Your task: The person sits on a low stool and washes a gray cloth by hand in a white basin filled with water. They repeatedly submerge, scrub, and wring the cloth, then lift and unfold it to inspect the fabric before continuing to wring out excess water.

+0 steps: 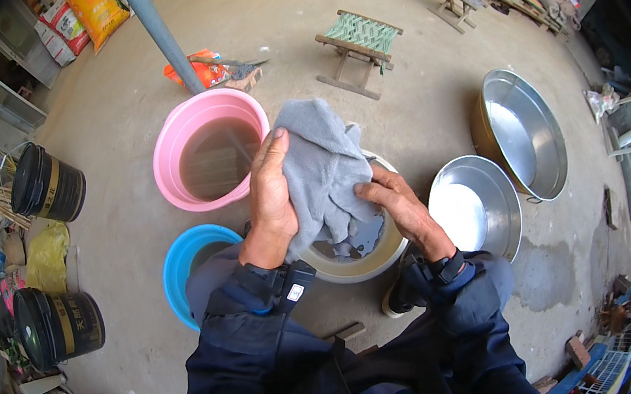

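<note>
A crumpled grey cloth (323, 166) is held up between my two hands. My left hand (270, 197) grips its left edge, thumb on top. On the right side, my right hand (403, 203) pinches the cloth between thumb and fingers. Beneath it stands a cream basin (361, 271) with dark water and some suds, partly hidden by the cloth. A pink basin (168, 168) of murky brownish water is at the upper left of my hands. Nearer my left knee, a blue basin (174, 281) holds dark water and is partly covered by my leg.
Two metal tubs, one smaller (466, 207) and one larger (528, 133), stand to the right. A woven folding stool (360, 38) is ahead. A grey pole (162, 35) rises behind the pink basin, beside an orange bag (209, 70). Black lidded buckets (63, 326) line the left.
</note>
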A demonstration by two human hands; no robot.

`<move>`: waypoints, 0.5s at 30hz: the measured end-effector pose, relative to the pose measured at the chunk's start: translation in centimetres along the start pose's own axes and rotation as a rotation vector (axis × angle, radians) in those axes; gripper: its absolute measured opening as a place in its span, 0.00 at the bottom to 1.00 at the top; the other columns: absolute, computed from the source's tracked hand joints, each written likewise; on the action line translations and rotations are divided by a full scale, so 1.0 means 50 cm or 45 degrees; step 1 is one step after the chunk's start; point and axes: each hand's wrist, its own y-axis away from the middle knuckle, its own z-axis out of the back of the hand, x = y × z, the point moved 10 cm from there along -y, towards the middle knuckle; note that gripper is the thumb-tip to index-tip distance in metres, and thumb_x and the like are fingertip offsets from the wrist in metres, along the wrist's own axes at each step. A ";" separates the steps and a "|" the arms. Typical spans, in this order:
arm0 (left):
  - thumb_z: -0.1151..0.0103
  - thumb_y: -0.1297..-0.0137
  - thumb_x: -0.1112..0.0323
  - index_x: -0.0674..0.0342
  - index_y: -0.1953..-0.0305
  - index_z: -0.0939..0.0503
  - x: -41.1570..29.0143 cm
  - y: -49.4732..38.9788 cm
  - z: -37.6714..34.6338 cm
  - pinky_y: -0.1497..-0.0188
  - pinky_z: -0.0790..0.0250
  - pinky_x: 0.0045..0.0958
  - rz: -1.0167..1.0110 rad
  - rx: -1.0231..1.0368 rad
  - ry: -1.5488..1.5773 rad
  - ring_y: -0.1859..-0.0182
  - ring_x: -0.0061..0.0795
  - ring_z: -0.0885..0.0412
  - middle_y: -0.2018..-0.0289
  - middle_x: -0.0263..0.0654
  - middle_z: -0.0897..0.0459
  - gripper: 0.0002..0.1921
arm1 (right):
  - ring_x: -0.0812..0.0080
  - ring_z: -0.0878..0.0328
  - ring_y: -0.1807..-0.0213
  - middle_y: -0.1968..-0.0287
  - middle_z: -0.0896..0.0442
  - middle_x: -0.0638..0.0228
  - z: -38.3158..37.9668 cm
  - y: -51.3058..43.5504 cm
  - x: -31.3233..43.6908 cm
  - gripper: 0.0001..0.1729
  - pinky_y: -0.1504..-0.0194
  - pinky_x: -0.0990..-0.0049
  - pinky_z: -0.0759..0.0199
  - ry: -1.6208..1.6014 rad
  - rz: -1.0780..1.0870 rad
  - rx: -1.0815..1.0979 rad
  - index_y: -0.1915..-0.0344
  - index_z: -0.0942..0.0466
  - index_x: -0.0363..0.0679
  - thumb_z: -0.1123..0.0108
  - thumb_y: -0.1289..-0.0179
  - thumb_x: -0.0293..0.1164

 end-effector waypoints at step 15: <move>0.47 0.21 0.55 0.66 0.45 0.21 0.040 0.016 -0.013 0.41 0.26 0.31 0.092 -0.113 -0.031 0.48 0.26 0.18 0.50 0.37 0.16 0.18 | 0.73 0.15 0.53 0.51 0.12 0.64 0.001 0.004 0.010 0.17 0.47 0.72 0.21 -0.375 0.119 -0.120 0.44 0.18 0.35 0.37 0.28 0.32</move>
